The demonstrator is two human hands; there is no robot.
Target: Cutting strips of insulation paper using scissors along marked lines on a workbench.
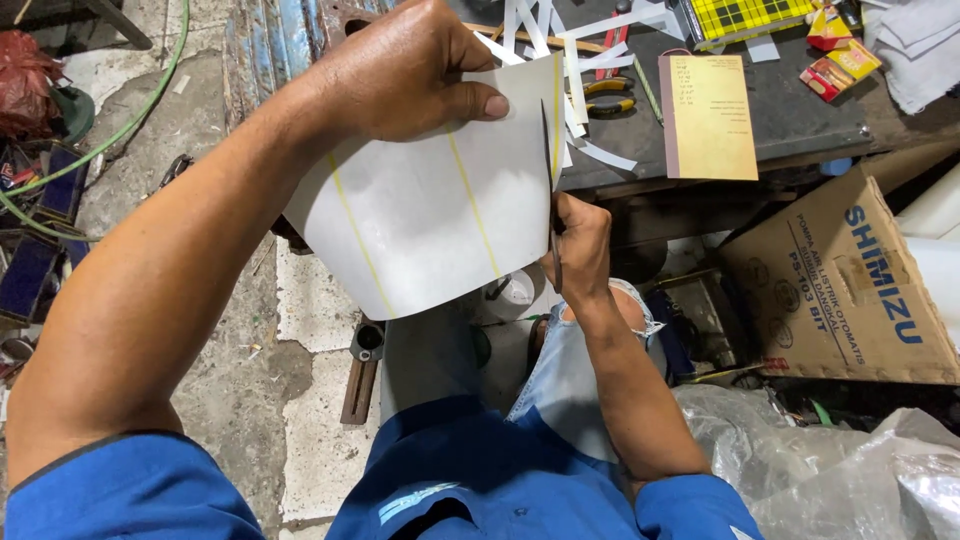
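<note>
My left hand pinches the top edge of a white sheet with two thin yellow lines, holding it up in front of me. My right hand grips scissors whose dark blades run up the sheet's right side, splitting off a narrow strip. Much of the scissors is hidden by the sheet and my fingers. My knee in torn jeans is below the hands.
A dark workbench ahead carries several white paper strips, pliers, a tan booklet and a yellow grid pad. A cardboard box and plastic bags sit at right. Green hose crosses the concrete floor at left.
</note>
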